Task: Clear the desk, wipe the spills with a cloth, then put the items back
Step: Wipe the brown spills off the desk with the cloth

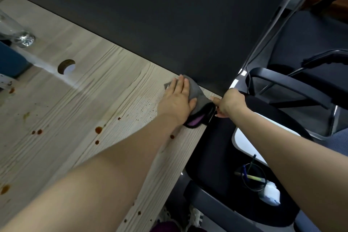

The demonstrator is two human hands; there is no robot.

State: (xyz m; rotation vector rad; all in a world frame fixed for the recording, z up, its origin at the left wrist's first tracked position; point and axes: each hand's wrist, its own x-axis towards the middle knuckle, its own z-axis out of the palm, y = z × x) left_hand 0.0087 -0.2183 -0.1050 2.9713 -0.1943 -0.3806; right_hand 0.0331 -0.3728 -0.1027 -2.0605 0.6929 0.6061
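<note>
A grey cloth [195,91] lies at the far edge of the light wooden desk [105,96], against the dark partition [169,24]. My left hand [178,98] presses flat on the cloth, fingers straight. Just below the cloth, at the desk's right corner, sits a black thing with a purple patch [194,121]. My right hand [229,102] pinches its edge between thumb and curled fingers. Brown spill drops [98,130] dot the desk to the left of my left arm, with more drops [4,189] near the front edge.
A clear glass [22,37] and a blue box [11,62] stand at the desk's far left, near a round cable hole [66,67]. A black office chair [226,156] beside the desk carries a pen holder [252,177] and a white item [269,194].
</note>
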